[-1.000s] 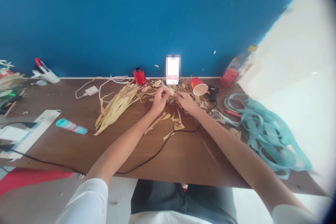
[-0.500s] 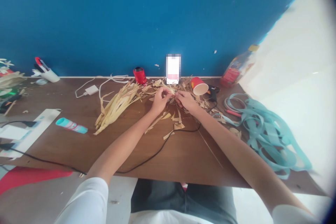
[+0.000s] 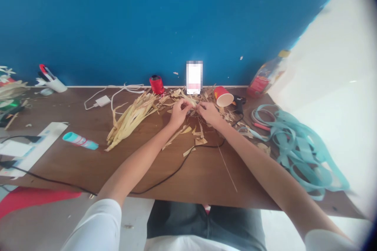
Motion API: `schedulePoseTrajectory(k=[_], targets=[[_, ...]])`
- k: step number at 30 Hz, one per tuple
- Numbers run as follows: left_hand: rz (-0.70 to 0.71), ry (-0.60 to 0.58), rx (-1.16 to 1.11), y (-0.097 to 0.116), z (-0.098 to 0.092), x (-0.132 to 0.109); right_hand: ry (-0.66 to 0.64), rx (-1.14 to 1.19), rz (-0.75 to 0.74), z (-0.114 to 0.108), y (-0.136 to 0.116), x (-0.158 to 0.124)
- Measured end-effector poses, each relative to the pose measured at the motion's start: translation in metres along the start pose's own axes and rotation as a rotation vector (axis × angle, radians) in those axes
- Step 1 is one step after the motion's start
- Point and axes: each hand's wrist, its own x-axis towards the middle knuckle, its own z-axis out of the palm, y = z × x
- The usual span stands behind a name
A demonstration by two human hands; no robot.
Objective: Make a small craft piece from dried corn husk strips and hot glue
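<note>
My left hand (image 3: 178, 112) and my right hand (image 3: 209, 113) meet over a heap of dry straw-coloured leaf strips (image 3: 191, 104) at the back middle of the brown table (image 3: 118, 164). Both hands have their fingers pinched on a small piece of the dry leaf between them. A thin pale stick (image 3: 227, 168) runs from under my right forearm toward the table's front edge. A longer bundle of dry leaf strips (image 3: 129, 119) lies just left of my left hand. Cut leaf scraps (image 3: 196, 141) lie under my wrists.
A black cable (image 3: 165, 178) crosses the table front. A teal tube (image 3: 80, 141), white charger (image 3: 102, 102), red spool (image 3: 156, 84), red paper cup (image 3: 223, 96), black glue gun (image 3: 238, 104) and a bottle (image 3: 266, 74) stand around. Teal ribbon loops (image 3: 297, 149) fill the right side.
The thin stick under my right forearm has swung leftward and now lies more toward the table's middle. My hands stay pinched together at the leaf heap.
</note>
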Motion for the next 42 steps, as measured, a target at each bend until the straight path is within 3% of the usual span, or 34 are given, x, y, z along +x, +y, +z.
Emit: schedulePoseTrajectory(k=[19, 28, 35, 42], targets=[[-0.003, 0.004, 0.019, -0.001, 0.001, 0.000, -0.029, -0.189, -0.108, -0.004, -0.002, -0.001], [0.005, 0.036, 0.007, 0.001, 0.000, -0.001, -0.095, -0.073, -0.142, -0.004, -0.002, -0.002], [-0.046, 0.119, -0.030, 0.002, -0.001, 0.001, -0.233, 0.375, 0.069, -0.005, -0.010, -0.004], [-0.054, 0.066, -0.060, 0.003, -0.001, 0.000, -0.203, 0.478, 0.062, -0.006, -0.012, -0.006]])
